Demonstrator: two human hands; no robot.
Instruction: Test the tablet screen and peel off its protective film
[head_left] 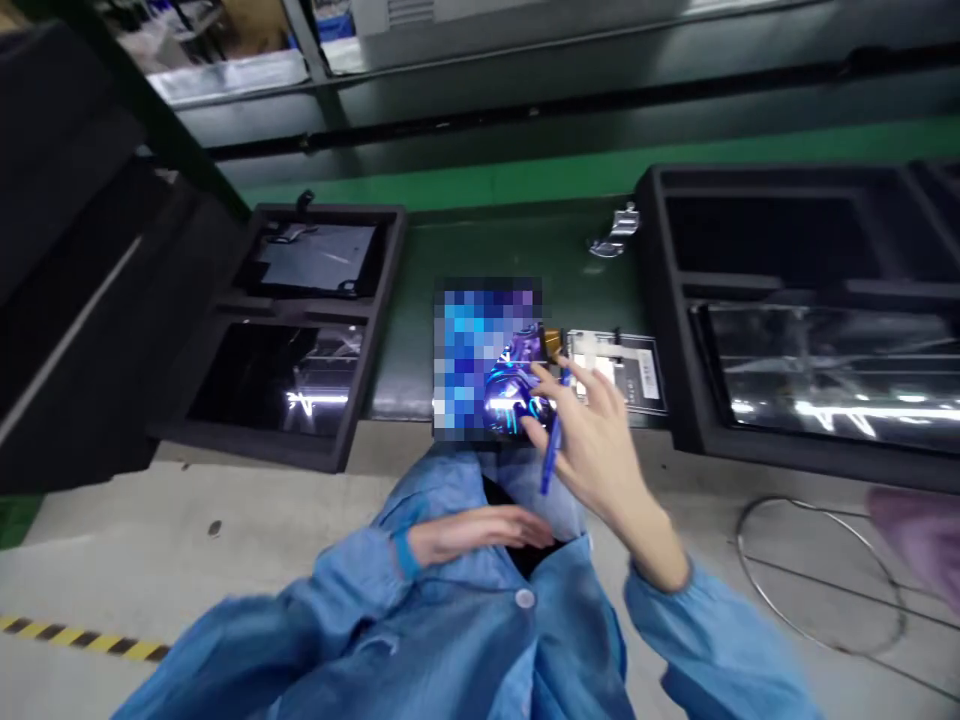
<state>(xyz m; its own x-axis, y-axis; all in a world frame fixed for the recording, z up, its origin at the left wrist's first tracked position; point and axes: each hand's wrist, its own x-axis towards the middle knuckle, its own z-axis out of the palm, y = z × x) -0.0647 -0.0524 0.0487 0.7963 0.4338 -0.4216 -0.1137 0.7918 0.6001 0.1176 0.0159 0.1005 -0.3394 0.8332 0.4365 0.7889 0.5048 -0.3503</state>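
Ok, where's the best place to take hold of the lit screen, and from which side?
Probably the left edge of the lit screen, coming from the left: it is a flat slab, so a pinch across its thin side suits it. At its right edge sit the gold ribbon and the right hand with the blue pen.

Counted things at the worktop (480,240)

There are one left hand (476,530) and one right hand (600,445). I count one lit screen (511,395), one blue pen (551,460), one wristband (406,553), and two panels (251,375) inside the left-side tray (387,300).
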